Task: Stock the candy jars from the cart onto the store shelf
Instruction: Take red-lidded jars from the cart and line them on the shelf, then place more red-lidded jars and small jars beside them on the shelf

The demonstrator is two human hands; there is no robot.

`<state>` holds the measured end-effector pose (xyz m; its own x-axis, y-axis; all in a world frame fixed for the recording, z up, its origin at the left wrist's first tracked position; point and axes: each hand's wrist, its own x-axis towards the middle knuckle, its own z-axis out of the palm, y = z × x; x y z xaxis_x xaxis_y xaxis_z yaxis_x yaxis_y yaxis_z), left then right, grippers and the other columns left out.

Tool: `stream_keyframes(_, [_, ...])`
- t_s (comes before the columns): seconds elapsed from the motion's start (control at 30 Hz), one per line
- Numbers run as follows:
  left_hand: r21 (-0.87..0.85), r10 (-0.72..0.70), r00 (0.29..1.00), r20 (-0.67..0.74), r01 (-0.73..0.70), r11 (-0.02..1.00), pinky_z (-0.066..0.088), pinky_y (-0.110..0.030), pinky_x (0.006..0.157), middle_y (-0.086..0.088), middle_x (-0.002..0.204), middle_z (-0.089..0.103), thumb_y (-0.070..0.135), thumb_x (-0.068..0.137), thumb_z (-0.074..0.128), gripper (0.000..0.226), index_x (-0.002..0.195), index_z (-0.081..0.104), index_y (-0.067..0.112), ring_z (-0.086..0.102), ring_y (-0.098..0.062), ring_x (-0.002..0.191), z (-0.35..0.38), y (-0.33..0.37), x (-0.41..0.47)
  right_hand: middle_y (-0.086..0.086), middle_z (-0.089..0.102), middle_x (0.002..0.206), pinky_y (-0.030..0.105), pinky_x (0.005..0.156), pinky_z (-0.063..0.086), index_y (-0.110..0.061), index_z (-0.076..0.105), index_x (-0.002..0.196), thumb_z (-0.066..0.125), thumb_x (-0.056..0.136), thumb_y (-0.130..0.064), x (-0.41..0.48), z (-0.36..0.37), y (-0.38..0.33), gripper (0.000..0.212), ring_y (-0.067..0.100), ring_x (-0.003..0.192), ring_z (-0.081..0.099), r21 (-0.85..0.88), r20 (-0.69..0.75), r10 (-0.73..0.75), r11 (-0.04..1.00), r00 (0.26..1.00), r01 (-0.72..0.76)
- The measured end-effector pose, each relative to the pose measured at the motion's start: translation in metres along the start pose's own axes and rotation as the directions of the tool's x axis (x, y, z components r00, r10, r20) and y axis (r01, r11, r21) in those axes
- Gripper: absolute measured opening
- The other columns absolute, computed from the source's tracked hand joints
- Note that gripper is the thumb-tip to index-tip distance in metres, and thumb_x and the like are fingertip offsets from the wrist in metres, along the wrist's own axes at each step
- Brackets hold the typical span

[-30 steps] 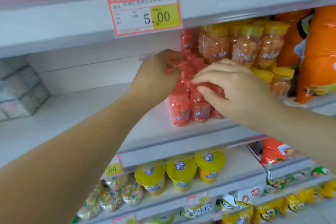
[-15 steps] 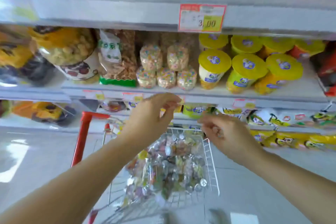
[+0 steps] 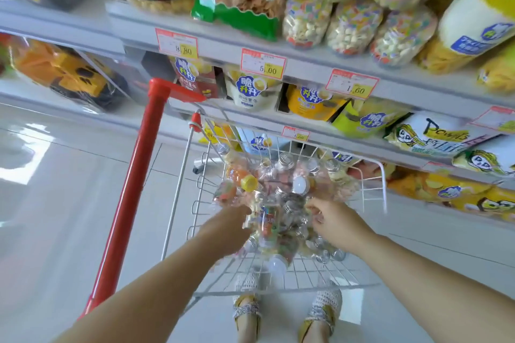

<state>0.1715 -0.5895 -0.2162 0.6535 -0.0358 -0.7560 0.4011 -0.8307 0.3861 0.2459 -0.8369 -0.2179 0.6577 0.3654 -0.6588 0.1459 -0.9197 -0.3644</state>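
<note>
Two hands, left hand and right hand, are reaching inside the wire rim of the cart among heaped candy jars, fingers hiding, so I cannot tell their grip. Open floor is lying left of it.

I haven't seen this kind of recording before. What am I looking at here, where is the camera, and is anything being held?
There is no machine: a person works with bare hands, and one wide-angle camera worn on the head looks forward and down. The left grip and right grip are those hands. Both reach into a white wire cart basket with a red tubular handle post. The basket holds a heap of clear plastic candy jars with silver caps. Both hands are at the heap, but blur and the jars hide the fingers, so I cannot tell whether either holds one. Behind stands a grey store shelf of snack bags with price tags.
</note>
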Motion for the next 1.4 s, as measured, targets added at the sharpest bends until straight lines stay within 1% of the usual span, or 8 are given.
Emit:
stream_keyframes(0.47, [-0.454, -0.105, 0.994, 0.03, 0.107, 0.884, 0.045, -0.016, 0.063, 0.003, 0.12, 0.063, 0.037, 0.089, 0.068, 0.058, 0.138, 0.04, 0.021, 0.063, -0.011, 0.094, 0.052, 0.012, 0.015, -0.005, 0.075, 0.09, 0.039, 0.083, 0.057, -0.028, 0.057, 0.107, 0.079, 0.081, -0.031, 0.014, 0.063, -0.037, 0.035, 0.014, 0.084, 0.072, 0.536, 0.26, 0.072, 0.819, 0.963, -0.206])
stream_keyframes(0.63, [-0.577, -0.11, 0.994, 0.023, 0.103, 0.811, 0.049, -0.017, 0.059, 0.006, 0.106, 0.066, 0.039, 0.09, 0.067, 0.055, 0.137, 0.044, 0.023, 0.063, -0.011, 0.079, 0.042, 0.015, 0.01, -0.004, 0.076, 0.096, 0.035, 0.084, 0.057, -0.019, 0.059, 0.121, 0.073, 0.087, -0.02, 0.007, 0.057, -0.035, 0.037, 0.014, 0.088, 0.072, 0.624, 0.325, 0.051, 0.739, 0.944, -0.254])
stream_keyframes(0.73, [-0.617, -0.056, 0.997, 0.045, 0.072, 0.783, 0.059, -0.03, 0.078, 0.003, 0.11, 0.065, 0.043, 0.091, 0.066, 0.055, 0.139, 0.046, 0.025, 0.07, -0.017, 0.087, 0.017, 0.013, 0.002, -0.004, 0.072, 0.107, 0.029, 0.082, 0.053, -0.021, 0.056, 0.128, 0.07, 0.089, -0.029, -0.001, 0.038, -0.032, 0.042, 0.012, 0.086, 0.07, 0.642, 0.273, 0.09, 0.724, 0.958, -0.251])
stream_keyframes(0.8, [-0.653, 0.024, 0.999, 0.035, 0.005, 0.758, 0.058, -0.041, 0.089, 0.001, 0.113, 0.066, 0.04, 0.089, 0.069, 0.059, 0.142, 0.048, 0.026, 0.071, -0.017, 0.093, -0.007, 0.015, -0.007, 0.004, 0.069, 0.111, 0.032, 0.072, 0.057, -0.022, 0.055, 0.125, 0.068, 0.091, -0.023, -0.009, 0.016, -0.032, 0.037, 0.018, 0.085, 0.071, 0.775, 0.231, 0.154, 0.568, 0.961, -0.277])
stream_keyframes(0.9, [-0.631, 0.165, 0.986, -0.023, -0.143, 0.763, 0.056, -0.041, 0.093, 0.005, 0.11, 0.07, 0.034, 0.087, 0.074, 0.052, 0.136, 0.055, 0.037, 0.072, -0.014, 0.091, -0.054, 0.032, -0.03, 0.017, 0.063, 0.115, 0.04, 0.067, 0.057, -0.021, 0.055, 0.129, 0.065, 0.089, -0.012, -0.027, -0.033, -0.04, 0.043, 0.031, 0.09, 0.067, 0.956, 0.284, 0.022, 0.076, 0.959, -0.285])
stream_keyframes(1.03, [-0.595, 0.281, 0.95, -0.135, -0.305, 0.744, 0.055, -0.03, 0.09, 0.017, 0.106, 0.07, 0.021, 0.086, 0.076, 0.044, 0.125, 0.064, 0.039, 0.068, -0.008, 0.089, -0.12, 0.072, -0.065, 0.017, 0.068, 0.106, 0.044, 0.077, 0.057, -0.016, 0.06, 0.126, 0.069, 0.081, -0.007, -0.065, -0.107, -0.06, 0.047, 0.033, 0.09, 0.068, 0.987, 0.122, -0.177, 0.127, 0.977, -0.101])
stream_keyframes(1.23, [-0.861, 0.265, 0.904, -0.336, -0.409, 0.304, 0.057, -0.031, 0.086, -0.018, 0.109, 0.062, 0.028, 0.078, 0.078, 0.062, 0.133, 0.055, 0.012, 0.068, -0.02, 0.094, -0.173, 0.167, -0.108, 0.017, 0.067, 0.083, 0.043, 0.064, 0.058, -0.013, 0.054, 0.106, 0.07, 0.066, -0.004, -0.129, -0.205, -0.089, 0.045, 0.033, 0.063, 0.069, 0.984, -0.171, -0.095, 0.034, 0.981, 0.175])
stream_keyframes(1.4, [-0.83, 0.414, 0.83, -0.374, -0.499, 0.249, 0.058, -0.039, 0.089, -0.031, 0.116, 0.062, 0.033, 0.081, 0.07, 0.055, 0.121, 0.057, -0.002, 0.066, -0.035, 0.104, -0.196, 0.249, -0.155, 0.009, 0.068, 0.086, 0.037, 0.065, 0.058, -0.013, 0.05, 0.096, 0.075, 0.063, -0.009, -0.185, -0.266, -0.096, 0.042, 0.032, 0.069, 0.07, 0.908, -0.411, -0.063, 0.062, 0.909, 0.415])
